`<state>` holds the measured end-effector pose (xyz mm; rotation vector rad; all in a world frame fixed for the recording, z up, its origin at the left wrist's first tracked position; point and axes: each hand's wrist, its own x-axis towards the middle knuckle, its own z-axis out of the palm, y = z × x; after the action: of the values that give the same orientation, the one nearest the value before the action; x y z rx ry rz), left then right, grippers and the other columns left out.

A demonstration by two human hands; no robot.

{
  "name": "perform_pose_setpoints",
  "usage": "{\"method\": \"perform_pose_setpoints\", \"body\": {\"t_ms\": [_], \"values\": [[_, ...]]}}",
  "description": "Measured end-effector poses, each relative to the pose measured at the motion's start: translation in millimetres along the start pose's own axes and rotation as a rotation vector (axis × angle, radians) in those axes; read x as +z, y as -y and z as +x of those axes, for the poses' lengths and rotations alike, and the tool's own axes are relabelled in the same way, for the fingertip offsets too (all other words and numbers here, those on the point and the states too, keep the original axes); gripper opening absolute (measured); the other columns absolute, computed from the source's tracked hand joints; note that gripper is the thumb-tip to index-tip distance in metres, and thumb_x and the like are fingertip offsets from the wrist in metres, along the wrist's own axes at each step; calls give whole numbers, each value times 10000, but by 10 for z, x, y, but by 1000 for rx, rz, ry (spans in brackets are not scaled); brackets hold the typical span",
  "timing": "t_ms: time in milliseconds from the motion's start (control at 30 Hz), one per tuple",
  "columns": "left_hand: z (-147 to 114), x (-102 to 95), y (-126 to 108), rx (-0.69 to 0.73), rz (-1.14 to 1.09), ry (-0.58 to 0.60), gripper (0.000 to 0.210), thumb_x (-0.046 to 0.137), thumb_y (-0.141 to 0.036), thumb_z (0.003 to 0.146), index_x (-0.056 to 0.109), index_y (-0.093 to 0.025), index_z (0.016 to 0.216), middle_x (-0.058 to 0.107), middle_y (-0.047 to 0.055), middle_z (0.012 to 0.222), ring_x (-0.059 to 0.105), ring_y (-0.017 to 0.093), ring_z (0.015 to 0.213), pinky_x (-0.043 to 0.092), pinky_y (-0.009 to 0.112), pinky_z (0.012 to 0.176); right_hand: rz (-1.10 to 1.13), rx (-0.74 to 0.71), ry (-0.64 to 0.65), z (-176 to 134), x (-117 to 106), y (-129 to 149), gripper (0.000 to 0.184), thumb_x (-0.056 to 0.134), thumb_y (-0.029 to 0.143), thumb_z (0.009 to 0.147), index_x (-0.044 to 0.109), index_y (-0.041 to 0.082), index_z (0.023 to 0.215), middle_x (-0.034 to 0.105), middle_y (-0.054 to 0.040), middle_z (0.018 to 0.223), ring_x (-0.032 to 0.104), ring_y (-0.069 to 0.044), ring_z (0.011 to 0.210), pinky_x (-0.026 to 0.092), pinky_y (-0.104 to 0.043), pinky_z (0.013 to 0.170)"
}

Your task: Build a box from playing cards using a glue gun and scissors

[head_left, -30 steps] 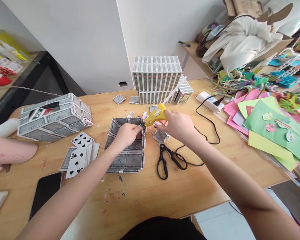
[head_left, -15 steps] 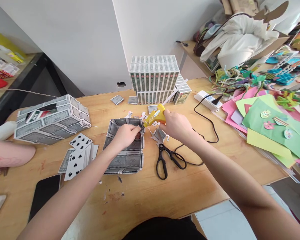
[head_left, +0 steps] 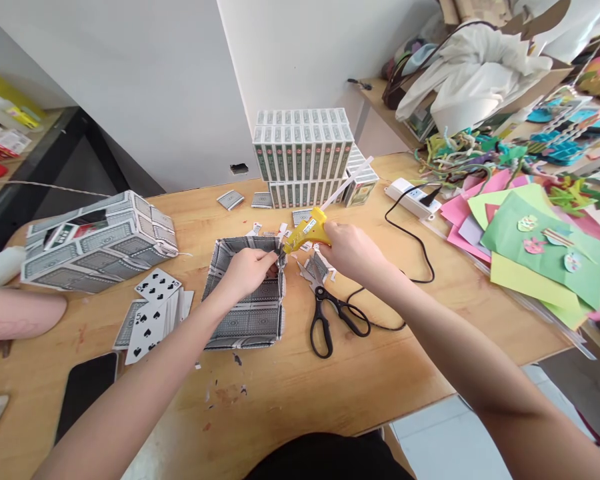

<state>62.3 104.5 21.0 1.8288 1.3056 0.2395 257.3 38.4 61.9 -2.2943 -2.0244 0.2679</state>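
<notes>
"Where's the card box [head_left: 245, 321]?"
"Mid-table [head_left: 300, 393], long axis running from near edge toward far edge; the left hand [head_left: 250, 270] pinches its right wall."
"Glue gun [head_left: 307, 232]?"
"Gripped in the right hand [head_left: 353, 250], tip just beside those left fingers."

At eight o'clock, one spade card [head_left: 149, 327] reads 5, a second spade card [head_left: 158, 286] 6. Box labels [head_left: 305, 162] at twelve are illegible

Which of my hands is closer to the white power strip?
Right. Your right hand, holding the yellow glue gun, is left of the white power strip and nearer you; your left hand is farther left, at the card-covered box.
</notes>
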Motion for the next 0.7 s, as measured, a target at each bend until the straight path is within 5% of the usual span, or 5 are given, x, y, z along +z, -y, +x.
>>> {"method": "perform_pose_setpoints", "body": {"t_ms": [300, 567, 700], "values": [[5, 3, 4, 1, -2, -5, 372, 459, -417, 758, 643, -147, 580, 665, 17, 593, 620, 173, 630, 439, 250, 620, -5, 33, 29, -2, -36, 16, 235, 397, 294, 855, 552, 140, 943, 658, -110, 863, 617, -204, 712, 342, -267, 526], [8, 5, 20, 6, -20, 0, 370, 464, -416, 757, 644, -146, 579, 664, 16, 593, 627, 177, 647, 437, 249, 633, -38, 126, -31, 31, 70, 25, 461, 446, 558, 764, 549, 150, 952, 663, -104, 802, 619, -226, 699, 381, -288, 556], [18, 6, 43, 19, -8, 5, 376, 463, -423, 759, 650, -147, 585, 666, 23, 602, 627, 182, 656, 438, 254, 639, -39, 157, -31, 45, 91, 40, 453, 435, 558, 764, 542, 163, 957, 668, -93, 797, 629, -246, 725, 391, -295, 567]]}}
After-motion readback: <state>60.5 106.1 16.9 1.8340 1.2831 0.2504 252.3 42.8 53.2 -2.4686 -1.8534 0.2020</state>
